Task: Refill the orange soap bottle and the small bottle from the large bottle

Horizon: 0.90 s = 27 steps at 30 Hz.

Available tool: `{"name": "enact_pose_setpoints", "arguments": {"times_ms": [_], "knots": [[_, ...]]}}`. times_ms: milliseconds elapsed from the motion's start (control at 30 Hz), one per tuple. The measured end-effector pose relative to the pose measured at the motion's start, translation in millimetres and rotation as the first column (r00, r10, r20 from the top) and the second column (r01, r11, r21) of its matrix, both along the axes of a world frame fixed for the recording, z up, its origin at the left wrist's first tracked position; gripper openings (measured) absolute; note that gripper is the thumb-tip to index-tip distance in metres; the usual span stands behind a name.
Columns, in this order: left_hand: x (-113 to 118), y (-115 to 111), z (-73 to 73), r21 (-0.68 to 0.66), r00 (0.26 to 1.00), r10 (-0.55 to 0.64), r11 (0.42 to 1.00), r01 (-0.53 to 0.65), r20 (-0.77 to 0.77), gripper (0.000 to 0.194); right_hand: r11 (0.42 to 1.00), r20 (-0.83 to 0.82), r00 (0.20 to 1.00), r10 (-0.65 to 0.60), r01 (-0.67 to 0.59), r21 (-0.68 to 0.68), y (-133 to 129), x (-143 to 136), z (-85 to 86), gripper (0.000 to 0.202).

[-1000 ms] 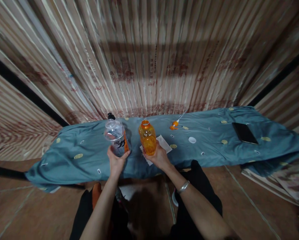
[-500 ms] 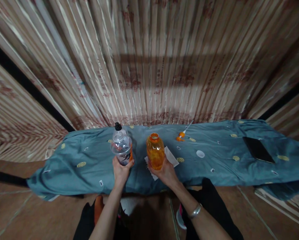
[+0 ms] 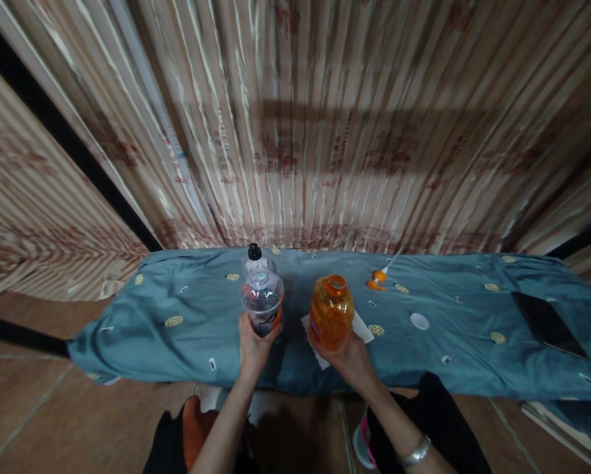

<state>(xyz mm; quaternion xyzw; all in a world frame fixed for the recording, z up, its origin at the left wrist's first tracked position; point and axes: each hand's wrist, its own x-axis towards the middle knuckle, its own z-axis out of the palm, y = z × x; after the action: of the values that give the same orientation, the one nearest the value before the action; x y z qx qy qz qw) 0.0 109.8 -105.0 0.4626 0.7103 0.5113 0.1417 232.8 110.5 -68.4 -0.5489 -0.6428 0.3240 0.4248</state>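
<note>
My left hand (image 3: 255, 345) is closed round the lower part of a clear plastic bottle (image 3: 263, 299) with an open neck and a dark and orange label. Just behind it shows the black cap of another bottle (image 3: 254, 252), mostly hidden. My right hand (image 3: 347, 355) grips a see-through orange bottle (image 3: 332, 315), also uncapped at the neck. White paper (image 3: 362, 327) lies under and beside the orange bottle. To its right, on the cloth, rests an orange pump top (image 3: 378, 278) with a pale tube.
A teal patterned cloth (image 3: 176, 349) covers the long table. Right of the pump top lies a small white disc (image 3: 419, 321), and farther right a flat black tablet-like object (image 3: 549, 322). Striped curtains (image 3: 315, 131) hang behind, with dark poles (image 3: 92, 164) at the sides.
The view has shifted, so everything on the table sits farther right. Both bottles now lean more toward me, and the clear one's open neck shows apart from the black cap behind.
</note>
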Motion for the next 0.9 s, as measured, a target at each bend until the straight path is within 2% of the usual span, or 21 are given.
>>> {"name": "enact_pose_setpoints", "arguments": {"times_ms": [100,333,467,567,667,800,900], "knots": [[0.0,-0.1,1.7,0.002,0.999,-0.01,1.0,0.01,0.032,0.061,0.997,-0.003,0.999,-0.039,0.039,-0.061,-0.6,-0.2,2.2,0.06],[-1.0,1.7,4.1,-0.01,0.995,-0.028,1.0,0.029,0.099,0.072,0.998,-0.038,0.999,-0.022,0.019,-0.068,-2.6,-3.5,14.8,0.063],[1.4,-21.2,9.1,0.03,0.995,-0.014,1.0,0.011,0.104,0.087,0.999,-0.047,0.999,0.012,-0.014,-0.049,-2.1,-3.7,20.8,0.064],[5.3,-49.7,19.9,0.052,0.994,-0.06,0.997,0.056,0.096,0.074,1.0,-0.036,0.999,0.005,-0.006,-0.024,-1.7,-2.7,20.4,0.067],[17.0,-67.8,32.9,0.086,0.983,-0.172,0.982,0.167,0.058,0.058,1.0,-0.022,1.0,-0.001,0.001,-0.01,-1.5,-1.4,19.0,0.072],[42.3,-65.0,41.6,0.122,0.945,-0.325,0.94,0.32,0.03,0.05,0.999,-0.011,1.0,0.028,-0.028,-0.03,-0.4,1.0,18.8,0.082],[56.8,-54.8,40.5,0.135,0.925,-0.377,0.92,0.368,0.05,0.049,0.998,0.014,1.0,0.02,-0.019,-0.054,1.1,3.6,19.0,0.079]]}}
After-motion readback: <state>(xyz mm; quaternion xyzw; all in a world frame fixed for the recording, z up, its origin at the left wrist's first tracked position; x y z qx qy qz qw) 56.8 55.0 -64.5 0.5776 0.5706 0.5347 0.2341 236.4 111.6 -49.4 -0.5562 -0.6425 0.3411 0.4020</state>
